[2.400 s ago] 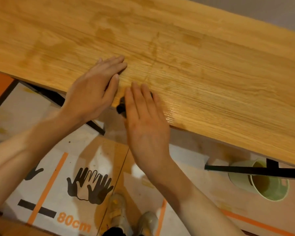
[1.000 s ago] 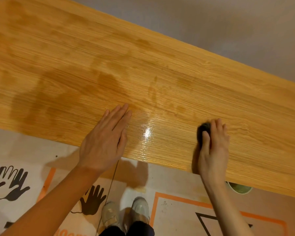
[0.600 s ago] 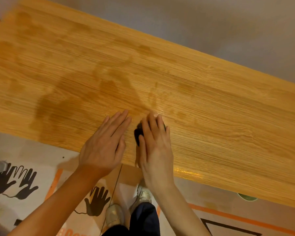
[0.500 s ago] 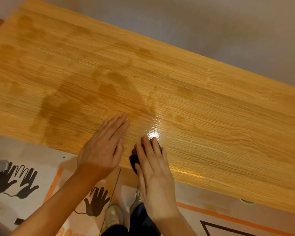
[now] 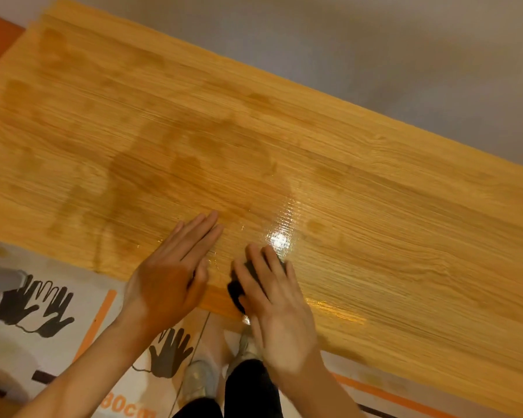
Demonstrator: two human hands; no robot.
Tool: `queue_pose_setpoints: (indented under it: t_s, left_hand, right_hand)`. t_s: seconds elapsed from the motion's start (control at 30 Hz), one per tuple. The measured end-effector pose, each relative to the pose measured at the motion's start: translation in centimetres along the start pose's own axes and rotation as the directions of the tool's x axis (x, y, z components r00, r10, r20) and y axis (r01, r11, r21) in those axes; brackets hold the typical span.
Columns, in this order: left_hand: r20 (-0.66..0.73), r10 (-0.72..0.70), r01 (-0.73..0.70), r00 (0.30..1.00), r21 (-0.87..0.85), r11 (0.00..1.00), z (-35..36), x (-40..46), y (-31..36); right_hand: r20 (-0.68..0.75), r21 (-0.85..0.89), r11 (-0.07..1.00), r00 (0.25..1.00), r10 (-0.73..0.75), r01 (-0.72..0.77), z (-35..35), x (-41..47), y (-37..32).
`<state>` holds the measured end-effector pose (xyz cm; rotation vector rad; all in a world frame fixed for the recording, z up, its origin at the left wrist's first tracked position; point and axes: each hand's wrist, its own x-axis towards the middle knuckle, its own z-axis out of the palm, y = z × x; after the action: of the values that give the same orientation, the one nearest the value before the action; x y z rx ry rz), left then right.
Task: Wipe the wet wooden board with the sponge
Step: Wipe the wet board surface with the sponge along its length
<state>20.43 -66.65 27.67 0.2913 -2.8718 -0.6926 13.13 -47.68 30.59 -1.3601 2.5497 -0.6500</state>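
Two hands rest at the near edge of the wooden board point(image 5: 284, 164), which runs slantwise across the view with dark damp patches point(image 5: 139, 176) over its left and middle parts. Left hand point(image 5: 175, 273) lies flat, palm down, fingers straight and together, holding nothing; just beside it, right hand point(image 5: 272, 300) presses a dark sponge point(image 5: 237, 292) onto the board at its near edge, fingers spread over it. Bright wet glare point(image 5: 280, 239) sits just beyond the right fingertips; shoes point(image 5: 200, 381) and printed floor mat point(image 5: 34, 303) show below.
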Motion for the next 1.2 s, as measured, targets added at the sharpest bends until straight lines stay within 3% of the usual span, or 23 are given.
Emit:
queue_pose_setpoints:
  t_s: [0.07, 0.2, 0.27, 0.4, 0.47, 0.57, 0.63, 0.77, 0.83, 0.93, 1.07, 1.2]
  left_hand:
    - [0.019, -0.031, 0.032, 0.999, -0.049, 0.998, -0.3, 0.2, 0.2]
    - [-0.039, -0.116, 0.107, 0.992, -0.189, 0.976, -1.1, 0.8, 0.7]
    - [-0.08, -0.163, 0.145, 0.983, -0.194, 0.97, -1.2, 2.3, 0.9]
    - [-0.077, -0.232, 0.219, 0.97, -0.145, 0.965, -0.9, 7.9, 0.7]
    - [-0.064, -0.213, 0.208, 0.975, -0.081, 0.975, -0.2, 9.8, -0.1]
    - [-0.056, -0.179, 0.177, 0.982, -0.033, 0.984, 0.5, 10.7, -0.7]
    - [-0.063, -0.168, 0.167, 0.984, -0.033, 0.985, 0.5, 10.8, -0.7]
    - [-0.059, -0.17, 0.166, 0.984, -0.066, 0.984, 0.4, 10.6, -0.6]
    - [-0.043, -0.191, 0.186, 0.981, -0.089, 0.978, 0.4, 10.6, -0.5]
    - [-0.043, -0.216, 0.211, 0.975, -0.106, 0.972, 0.4, 10.6, -0.5]
    - [-0.091, -0.198, 0.188, 0.976, -0.102, 0.977, 0.6, 10.7, -0.7]
    - [-0.121, -0.164, 0.152, 0.979, -0.107, 0.983, 0.6, 10.6, -0.9]
  right_hand:
    - [-0.003, -0.005, 1.0, 1.0, 0.003, -0.003, -0.6, 3.2, 2.3]
    - [-0.133, -0.051, 0.979, 0.973, 0.188, -0.196, -1.4, 12.9, 5.7]
    - [-0.164, -0.05, 0.974, 0.964, 0.211, -0.222, -1.2, 14.8, 6.3]
    - [-0.171, -0.026, 0.983, 0.97, 0.172, -0.179, -1.0, 8.9, 4.0]
    - [-0.095, 0.019, 0.995, 0.991, 0.095, -0.093, -0.8, 3.8, 2.7]
    - [0.004, -0.081, 0.995, 0.999, -0.049, 0.049, -2.0, 1.3, 3.8]
    - [0.012, -0.056, 0.998, 1.0, -0.022, 0.023, -2.8, 3.7, 5.5]
    - [-0.165, 0.067, 0.971, 0.957, 0.239, -0.231, -3.7, 11.1, 8.9]
    - [-0.199, 0.138, 0.954, 0.936, 0.29, -0.266, -3.7, 11.2, 9.0]
    - [-0.175, 0.131, 0.966, 0.954, 0.243, -0.222, -2.8, 5.2, 6.7]
    - [-0.077, -0.022, 0.998, 0.995, 0.06, -0.062, -1.5, -0.8, 6.8]
    - [-0.127, 0.123, 0.969, 0.965, 0.228, -0.213, -3.8, 6.9, 8.3]
